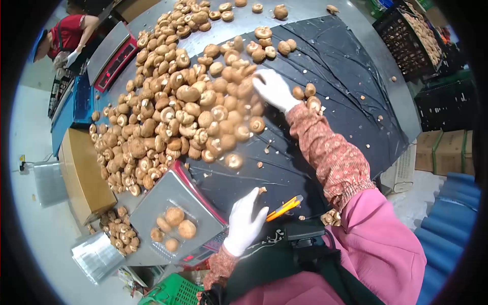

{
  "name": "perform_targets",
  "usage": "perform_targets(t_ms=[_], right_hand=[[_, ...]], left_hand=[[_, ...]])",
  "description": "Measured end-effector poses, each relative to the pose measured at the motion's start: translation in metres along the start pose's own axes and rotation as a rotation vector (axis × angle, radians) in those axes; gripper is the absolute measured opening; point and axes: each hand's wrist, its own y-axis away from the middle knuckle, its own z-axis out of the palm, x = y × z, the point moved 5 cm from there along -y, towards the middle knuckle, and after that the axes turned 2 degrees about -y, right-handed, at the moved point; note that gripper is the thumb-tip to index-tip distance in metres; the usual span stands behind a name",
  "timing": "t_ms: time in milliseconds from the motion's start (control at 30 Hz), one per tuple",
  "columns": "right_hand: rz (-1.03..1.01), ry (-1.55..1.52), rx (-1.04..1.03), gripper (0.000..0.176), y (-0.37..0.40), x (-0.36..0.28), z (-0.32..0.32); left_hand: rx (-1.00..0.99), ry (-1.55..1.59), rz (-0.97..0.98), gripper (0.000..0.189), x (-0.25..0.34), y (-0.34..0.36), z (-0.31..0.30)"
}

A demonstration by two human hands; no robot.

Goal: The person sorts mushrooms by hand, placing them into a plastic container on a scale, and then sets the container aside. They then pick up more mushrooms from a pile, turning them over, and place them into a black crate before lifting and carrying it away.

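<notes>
My right hand [274, 89], in a white glove, reaches to the right edge of a big heap of brown mushrooms [168, 112]. Its fingers are stretched out against the heap, and the mushrooms beside them are blurred by motion. Lower down, my left hand [245, 221], also gloved, is held with thumb and fingers apart beside a digital scale [195, 190]. A small mushroom scrap [262, 190] lies right at its fingertips. Just right of this hand is an orange-yellow utility knife [284, 207]. On the scale, a clear tray [165, 203] carries several mushrooms.
Black plastic sheeting [351, 101] covers part of the metal table. A second scale [109, 58] stands at upper left, near a person in red [68, 33]. Around the table are a cardboard box [84, 173], stacked clear trays [96, 254], a green basket [173, 291] and a mushroom-filled crate [409, 43].
</notes>
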Motion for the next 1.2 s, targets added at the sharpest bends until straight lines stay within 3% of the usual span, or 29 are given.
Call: perform_targets(t_ms=[167,200,267,333,400,433,533,567,600,667,733,800,867,933,1100,1200], right_hand=[[-0.041,-0.091,-0.277,0.046,0.02,-0.028,-0.022],[-0.098,-0.104,-0.121,0.041,0.016,-0.024,-0.035],[0.0,0.097,0.08,0.04,-0.012,-0.008,-0.067],[0.053,0.487,0.28,0.049,-0.047,0.023,-0.083],[-0.115,0.694,0.33,0.058,-0.07,0.049,-0.083],[-0.111,0.775,0.24,0.061,-0.081,0.064,-0.079],[-0.049,0.429,0.03,0.06,-0.097,0.101,-0.079],[-0.01,0.33,0.034,0.06,-0.097,0.106,-0.085],[-0.12,0.189,0.094,0.057,-0.096,0.11,-0.089],[0.083,-0.355,0.16,0.055,-0.074,0.092,-0.101],[0.255,-1.216,0.054,0.05,-0.06,0.089,-0.096],[0.341,-1.656,0.005,0.046,-0.026,0.055,-0.106],[0.415,-1.891,-0.095,0.046,-0.001,0.023,-0.113],[0.403,-1.935,-0.16,0.05,0.02,0.006,-0.114],[0.404,-1.974,-0.389,0.053,0.079,-0.041,-0.095],[0.44,-1.962,-0.459,0.054,0.113,-0.068,-0.077]], left_hand=[[-0.025,-0.017,0.018,0.055,0.001,-0.006,0.002],[-0.028,-0.018,0.018,0.055,0.0,-0.008,0.002],[-0.011,-0.008,0.021,0.054,-0.002,-0.013,0.003],[-0.007,-0.016,-0.008,0.054,-0.003,-0.015,0.003],[-0.008,-0.029,-0.027,0.053,-0.005,-0.02,0.004],[-0.005,-0.038,-0.028,0.053,-0.006,-0.022,0.004],[0.003,-0.062,-0.019,0.053,-0.005,-0.031,0.003],[0.003,-0.064,-0.013,0.053,-0.004,-0.034,0.003],[-0.004,-0.066,-0.028,0.053,-0.002,-0.036,0.002],[-0.017,-0.063,-0.05,0.053,0.0,-0.04,0.001],[-0.001,-0.047,-0.016,0.052,-0.003,-0.041,0.004],[-0.022,-0.027,-0.015,0.051,0.003,-0.043,0.004],[-0.032,0.022,-0.013,0.051,0.009,-0.046,0.004],[-0.044,0.057,0.007,0.049,0.016,-0.051,0.005],[-0.087,0.779,-0.278,0.04,0.038,-0.066,0.009],[-0.02,1.055,-0.267,0.04,0.052,-0.075,-0.006]])
